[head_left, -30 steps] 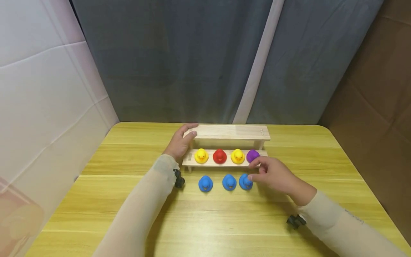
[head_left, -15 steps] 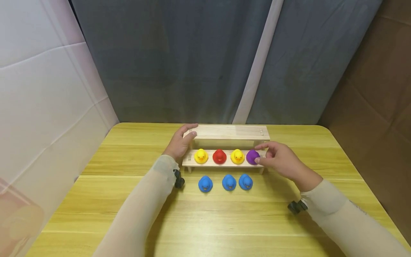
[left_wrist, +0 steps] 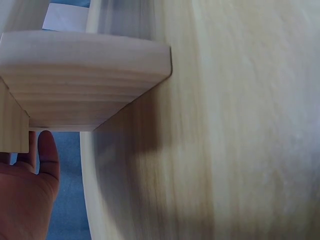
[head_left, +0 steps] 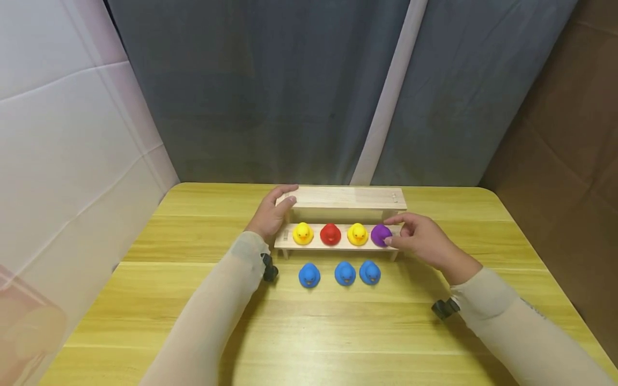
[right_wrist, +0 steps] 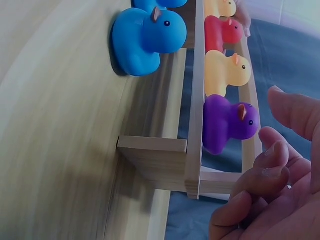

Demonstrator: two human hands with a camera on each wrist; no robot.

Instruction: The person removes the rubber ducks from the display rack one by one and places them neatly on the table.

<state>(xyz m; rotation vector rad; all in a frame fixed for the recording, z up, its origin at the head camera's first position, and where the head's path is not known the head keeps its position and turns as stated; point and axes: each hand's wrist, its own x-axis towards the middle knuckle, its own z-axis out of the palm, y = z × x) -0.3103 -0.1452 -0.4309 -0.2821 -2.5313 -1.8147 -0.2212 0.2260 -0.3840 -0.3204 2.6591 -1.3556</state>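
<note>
On the bench (head_left: 309, 332), a purple duck (head_left: 379, 234) sits at the right end of a wooden shelf's (head_left: 347, 198) lower tier. The right hand (head_left: 427, 246), fingers released, is just beside it; the left hand (head_left: 268, 214), fingers loosely extended, rests against the left end. Three blue ducks (head_left: 345, 273) stand nearer.

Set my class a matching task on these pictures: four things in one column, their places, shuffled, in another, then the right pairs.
Things
1. Red duck
2. Left hand
3. Blue ducks
4. Purple duck

Places
A. Directly on the table
B. Nearest the right hand
C. Between the two yellow ducks
D. At the left end of the upper shelf

Pairs: 1-C; 2-D; 3-A; 4-B
</note>
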